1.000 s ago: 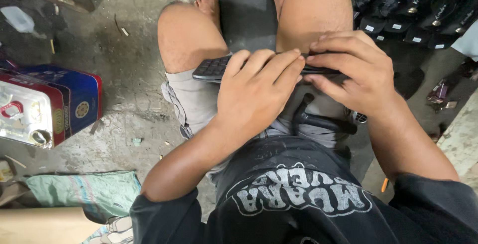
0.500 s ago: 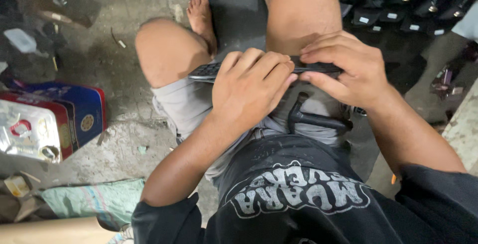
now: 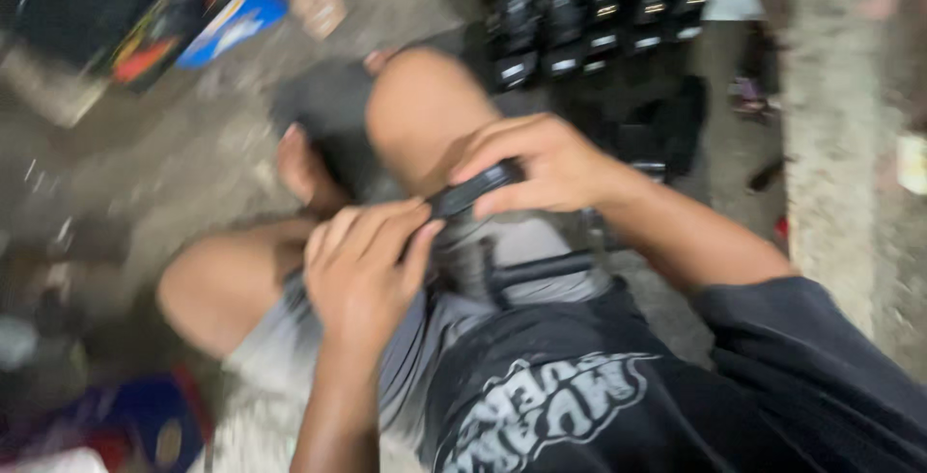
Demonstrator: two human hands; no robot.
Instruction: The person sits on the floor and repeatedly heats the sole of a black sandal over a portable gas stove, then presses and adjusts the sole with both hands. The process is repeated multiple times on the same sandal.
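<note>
- Gripping a flat black device (image 3: 473, 188) over the lap: right hand (image 3: 541, 164) curled around its far end, left hand (image 3: 362, 265) closed over its near end, fingers covering most of it.
- Frame blurred; device details unreadable.
- Row of black parts (image 3: 589, 10) on the floor beyond the knee (image 3: 420, 106).
- Colourful box (image 3: 183, 10) far left, well apart.
- Concrete ledge (image 3: 830, 145) to the right.

At frame centre, the left hand (image 3: 362, 265) and right hand (image 3: 541, 166) both grip a flat, dark, blurred slab-shaped device (image 3: 470, 189) above the bare knees. A row of black devices (image 3: 589, 10) lies on the concrete floor (image 3: 145, 174) at the top.
</note>
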